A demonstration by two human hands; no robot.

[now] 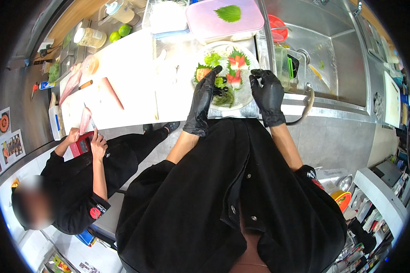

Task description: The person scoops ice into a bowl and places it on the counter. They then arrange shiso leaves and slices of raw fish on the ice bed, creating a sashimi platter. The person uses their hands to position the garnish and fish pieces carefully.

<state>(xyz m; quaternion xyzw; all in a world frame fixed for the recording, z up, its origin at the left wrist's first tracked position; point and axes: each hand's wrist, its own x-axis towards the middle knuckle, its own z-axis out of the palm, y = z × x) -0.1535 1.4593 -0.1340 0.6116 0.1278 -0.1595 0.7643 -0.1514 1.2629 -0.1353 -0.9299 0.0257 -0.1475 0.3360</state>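
A round plate [244, 97] with a pale, ice-like bed lies before me, bearing shiso leaves, orange fish slices [203, 73], red-and-white seafood pieces [234, 79], curly lettuce [212, 59] and a dark green seaweed-like clump [224, 98]. My left hand [204, 99], in a black glove, reaches over the plate's left side, its fingers around the green garnish between the orange slices and the clump; whether they grip anything cannot be told. My right hand [268, 94], also black-gloved, is at the plate's right edge with its fingers curled and thumb near the fingertips; nothing shows clearly between them.
Beyond the plate, a pink-lidded container [205, 20] carries a shiso leaf [229, 13]. A steel sink [348, 65] lies right. At left, a co-worker's hands [98, 145] hold a knife and a fish piece [85, 120] by the white cutting board [133, 85].
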